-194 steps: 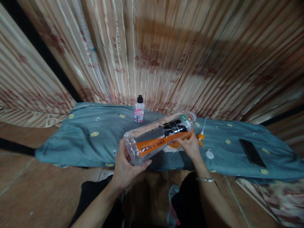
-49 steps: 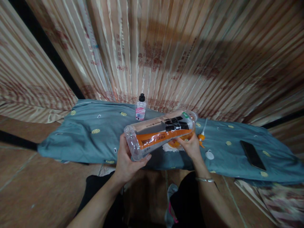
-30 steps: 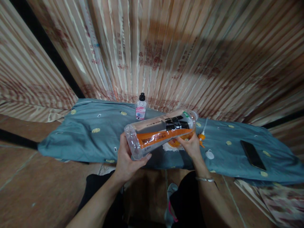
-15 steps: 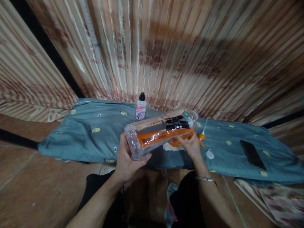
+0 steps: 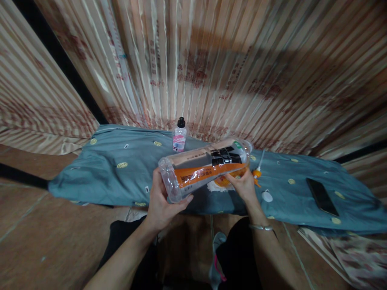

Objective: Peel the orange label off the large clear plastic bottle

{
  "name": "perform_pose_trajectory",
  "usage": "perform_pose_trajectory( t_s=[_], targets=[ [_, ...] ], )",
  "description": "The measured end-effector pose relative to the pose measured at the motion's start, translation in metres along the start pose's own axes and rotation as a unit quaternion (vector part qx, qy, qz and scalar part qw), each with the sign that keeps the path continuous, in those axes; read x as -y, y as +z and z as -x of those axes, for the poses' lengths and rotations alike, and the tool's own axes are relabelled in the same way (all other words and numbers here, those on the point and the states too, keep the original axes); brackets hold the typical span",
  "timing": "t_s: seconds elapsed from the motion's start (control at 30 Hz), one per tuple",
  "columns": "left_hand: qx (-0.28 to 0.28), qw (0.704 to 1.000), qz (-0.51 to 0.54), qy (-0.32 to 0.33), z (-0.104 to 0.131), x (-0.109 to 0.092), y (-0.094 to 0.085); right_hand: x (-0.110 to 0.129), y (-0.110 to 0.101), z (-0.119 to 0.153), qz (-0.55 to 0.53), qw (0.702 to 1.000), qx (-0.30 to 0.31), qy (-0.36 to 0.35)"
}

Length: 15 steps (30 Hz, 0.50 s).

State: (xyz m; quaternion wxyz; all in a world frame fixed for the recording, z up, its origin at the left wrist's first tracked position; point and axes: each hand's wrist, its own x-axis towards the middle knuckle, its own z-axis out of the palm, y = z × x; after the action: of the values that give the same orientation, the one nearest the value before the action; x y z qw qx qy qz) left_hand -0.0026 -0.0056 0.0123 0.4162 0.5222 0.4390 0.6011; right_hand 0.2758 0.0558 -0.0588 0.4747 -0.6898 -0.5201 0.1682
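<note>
**Around the big bottle, a 2-handed hold**

Beneath the big bottle and to its left and right spreads a blue-green cloth with small yellow patterns. At the bottle's base end, the left hand has a closed grip on the clear plastic, its thumb along the near side. Just behind that end, a small bottle with a black cap stands upright.

The big bottle itself is tilted between the 2 hands, its base toward the left and its neck end toward the right and farther off; whether it holds anything, I cannot tell. Below its right half lie a white frilly piece and an orange item, partly hidden. Near its neck end, the right hand also grips it, thumb at the lower edge of the label, fingers mostly out of sight.

Right of the bottle come an orange fitting with a pale tube, a white disc and, well apart, a dark phone.

To hold it well, I'd let the left hand bear the base and set the angle while the right hand guides the neck end. The plastic looks thin, so firm but gentle pressure should suit it; squeezing could dent the wall or make it slip.
</note>
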Motion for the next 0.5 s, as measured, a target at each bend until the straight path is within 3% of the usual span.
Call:
perform_pose_trajectory(
  t_s=[0.5],
  targets=[
    [0.006, 1.000, -0.015, 0.008, -0.0010, 0.0015, -0.0007, -0.0010, 0.0002, 0.0003, -0.017, 1.000, 0.011, -0.010]
  ],
)
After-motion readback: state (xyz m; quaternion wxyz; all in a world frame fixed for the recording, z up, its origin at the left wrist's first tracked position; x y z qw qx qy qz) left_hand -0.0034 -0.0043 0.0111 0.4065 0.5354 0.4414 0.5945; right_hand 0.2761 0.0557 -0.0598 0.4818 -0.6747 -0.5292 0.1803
